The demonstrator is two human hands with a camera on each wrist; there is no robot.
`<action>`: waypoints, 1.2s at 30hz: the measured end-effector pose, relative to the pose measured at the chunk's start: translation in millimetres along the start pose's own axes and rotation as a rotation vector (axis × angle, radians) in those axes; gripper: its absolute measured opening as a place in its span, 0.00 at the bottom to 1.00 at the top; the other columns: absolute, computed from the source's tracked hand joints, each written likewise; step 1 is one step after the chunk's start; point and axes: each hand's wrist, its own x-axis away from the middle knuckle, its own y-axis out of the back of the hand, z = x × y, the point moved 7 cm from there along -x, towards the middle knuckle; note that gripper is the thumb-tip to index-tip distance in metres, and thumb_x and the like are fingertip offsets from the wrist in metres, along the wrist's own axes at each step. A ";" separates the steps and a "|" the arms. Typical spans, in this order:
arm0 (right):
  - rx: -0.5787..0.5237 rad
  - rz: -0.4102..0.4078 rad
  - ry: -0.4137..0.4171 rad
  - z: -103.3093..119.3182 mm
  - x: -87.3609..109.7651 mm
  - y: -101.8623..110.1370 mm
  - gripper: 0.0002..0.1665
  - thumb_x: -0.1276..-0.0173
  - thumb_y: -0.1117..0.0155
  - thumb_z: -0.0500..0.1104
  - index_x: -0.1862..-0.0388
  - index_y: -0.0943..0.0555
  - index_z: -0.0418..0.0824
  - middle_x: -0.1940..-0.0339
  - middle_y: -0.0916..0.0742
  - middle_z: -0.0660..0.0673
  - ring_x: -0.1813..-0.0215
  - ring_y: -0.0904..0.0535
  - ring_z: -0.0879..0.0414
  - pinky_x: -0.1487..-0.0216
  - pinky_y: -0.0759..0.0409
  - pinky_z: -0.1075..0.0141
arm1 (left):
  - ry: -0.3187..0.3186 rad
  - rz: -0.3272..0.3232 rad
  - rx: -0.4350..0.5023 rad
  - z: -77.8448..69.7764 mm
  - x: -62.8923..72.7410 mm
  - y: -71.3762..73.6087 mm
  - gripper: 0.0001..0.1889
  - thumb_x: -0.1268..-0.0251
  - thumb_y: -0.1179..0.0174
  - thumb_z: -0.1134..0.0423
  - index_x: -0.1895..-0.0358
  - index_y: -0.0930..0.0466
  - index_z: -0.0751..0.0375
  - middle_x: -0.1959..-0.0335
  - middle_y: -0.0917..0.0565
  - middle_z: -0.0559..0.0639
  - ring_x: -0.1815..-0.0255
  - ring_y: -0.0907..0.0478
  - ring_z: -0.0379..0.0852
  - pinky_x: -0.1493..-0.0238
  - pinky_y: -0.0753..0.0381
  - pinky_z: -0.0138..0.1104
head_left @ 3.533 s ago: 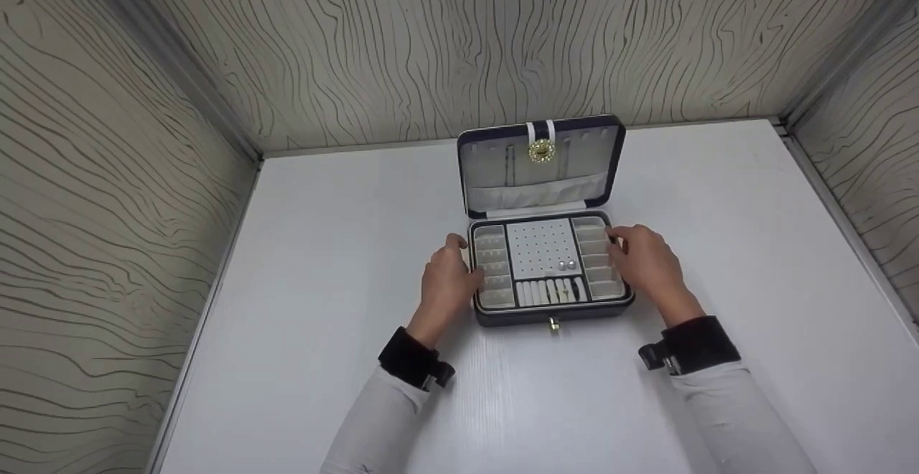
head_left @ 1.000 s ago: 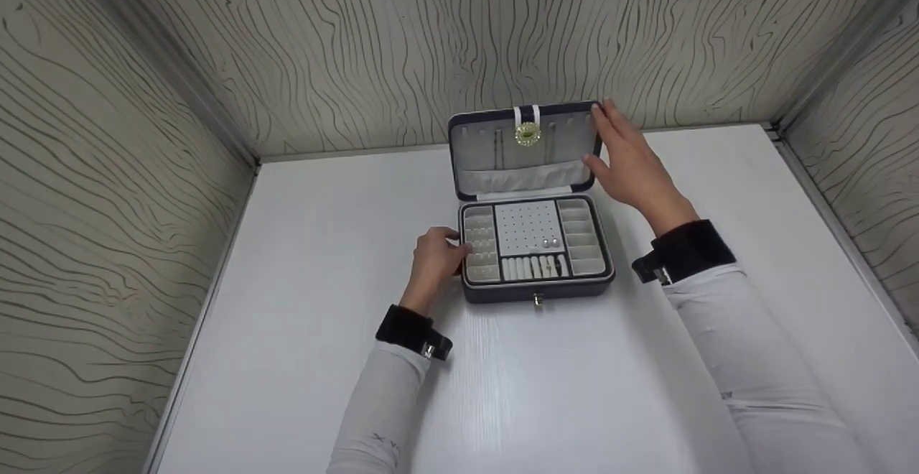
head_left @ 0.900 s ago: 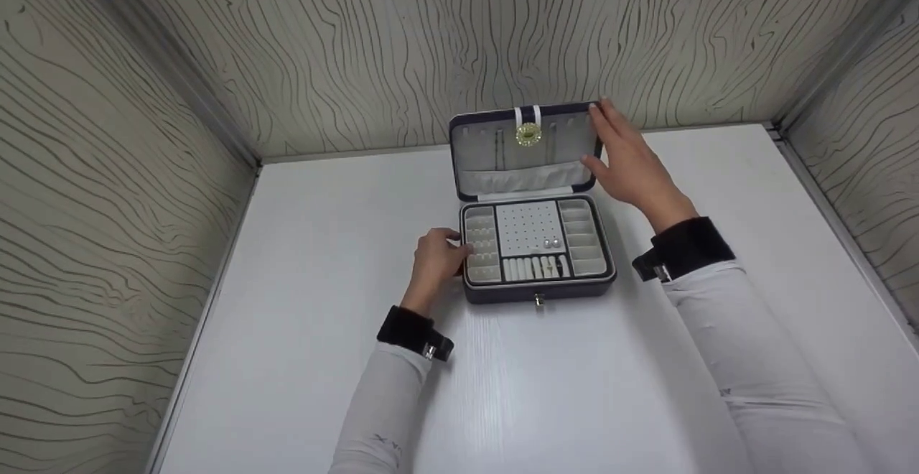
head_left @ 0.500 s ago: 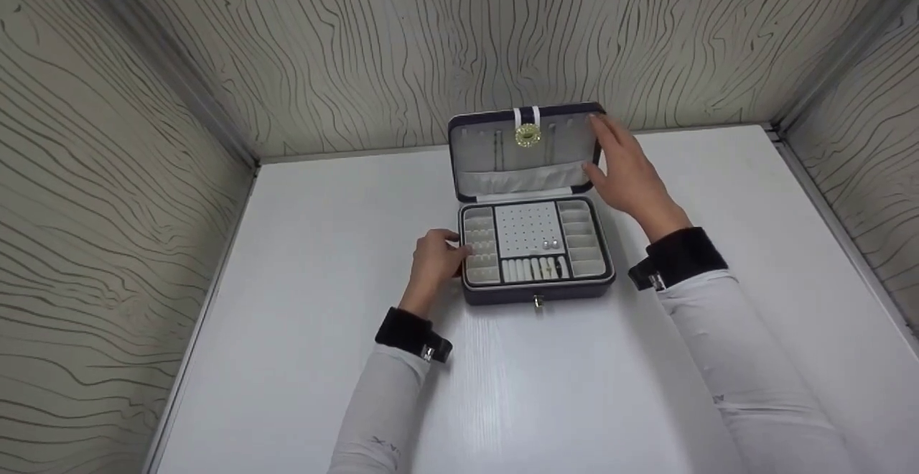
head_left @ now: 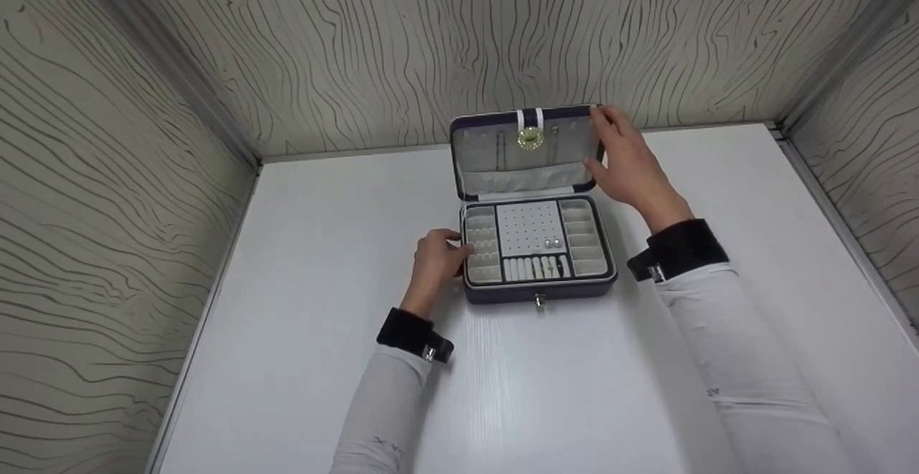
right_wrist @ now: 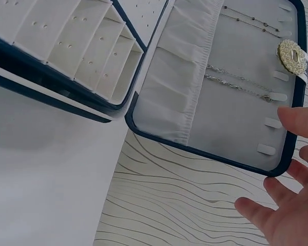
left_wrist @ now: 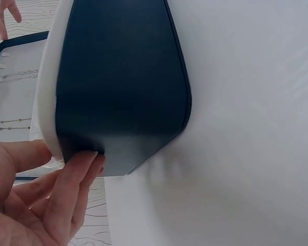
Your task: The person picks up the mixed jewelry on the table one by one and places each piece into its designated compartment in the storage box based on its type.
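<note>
A dark blue jewelry box (head_left: 540, 293) stands on the white table with its lid (head_left: 567, 111) raised. Inside are pale compartments, a perforated panel with a pair of pearl earrings (head_left: 552, 243), and a ring row (head_left: 537, 268) holding several rings. Thin necklaces (right_wrist: 238, 87) hang in the lid beside a round gold ornament (head_left: 530, 138). At the box's left side my left hand (head_left: 433, 255) grips the wall, thumb on the rim, fingers against the outside. My right hand (head_left: 632, 169) holds the lid's upper right edge, thumb in front and fingers spread around the corner.
The white table (head_left: 323, 280) extends around the box. Wood-patterned panels (head_left: 359, 50) stand behind and on both sides. A small gold clasp (head_left: 540, 301) sticks out at the box's front.
Since the oldest frame, my right hand has moved from the box's right side up to the lid, and the box has shifted slightly back and left. Over the last second, the hands barely move.
</note>
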 end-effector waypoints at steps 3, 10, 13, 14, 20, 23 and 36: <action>0.021 -0.023 0.005 2.3 4.0 2.1 0.41 0.29 0.41 0.36 0.22 0.47 0.34 0.24 0.43 0.35 0.26 0.44 0.37 0.32 0.39 0.44 | 0.001 0.003 -0.019 0.4 0.3 -1.1 0.20 0.35 0.36 0.60 0.45 0.20 0.67 0.67 0.15 0.54 0.76 0.18 0.41 0.73 0.20 0.32; 0.082 -0.087 0.015 11.5 19.1 7.8 0.32 0.27 0.45 0.35 0.26 0.38 0.31 0.29 0.37 0.36 0.34 0.34 0.36 0.45 0.28 0.44 | -0.035 0.005 -0.010 0.0 4.0 1.7 0.20 0.34 0.37 0.59 0.44 0.21 0.68 0.72 0.16 0.52 0.77 0.18 0.43 0.73 0.21 0.34; 0.112 -0.104 0.010 15.1 27.3 9.0 0.30 0.26 0.46 0.35 0.27 0.37 0.32 0.30 0.35 0.36 0.35 0.33 0.37 0.50 0.26 0.44 | -0.050 0.012 -0.019 0.0 6.4 1.1 0.20 0.33 0.38 0.59 0.43 0.22 0.68 0.75 0.17 0.50 0.78 0.20 0.42 0.74 0.23 0.34; 0.122 -0.109 0.007 16.2 30.2 9.5 0.30 0.26 0.46 0.35 0.27 0.36 0.32 0.31 0.34 0.37 0.35 0.33 0.37 0.51 0.25 0.44 | -0.057 0.014 -0.020 0.3 7.1 0.7 0.20 0.32 0.38 0.59 0.43 0.22 0.68 0.75 0.18 0.50 0.79 0.20 0.42 0.75 0.23 0.34; 0.143 -0.164 0.008 21.3 53.9 12.9 0.27 0.26 0.45 0.35 0.30 0.31 0.32 0.32 0.32 0.38 0.35 0.32 0.38 0.53 0.24 0.44 | -0.076 0.034 0.038 -0.1 10.5 0.3 0.18 0.27 0.45 0.57 0.45 0.21 0.68 0.73 0.17 0.52 0.76 0.19 0.43 0.73 0.19 0.34; 0.126 -0.222 0.042 24.7 68.4 14.7 0.24 0.27 0.44 0.34 0.33 0.28 0.30 0.34 0.29 0.37 0.38 0.29 0.38 0.53 0.24 0.45 | -0.066 0.050 0.086 -1.3 11.6 2.2 0.23 0.22 0.52 0.51 0.44 0.21 0.69 0.67 0.16 0.56 0.70 0.17 0.47 0.69 0.17 0.37; 0.059 -0.428 0.114 30.7 111.8 7.1 0.14 0.34 0.40 0.28 0.50 0.18 0.24 0.50 0.21 0.34 0.45 0.21 0.41 0.55 0.19 0.50 | -0.067 0.047 0.239 -19.6 28.5 14.3 0.43 0.27 0.69 0.32 0.28 0.37 0.67 0.39 0.25 0.65 0.47 0.20 0.57 0.51 0.19 0.45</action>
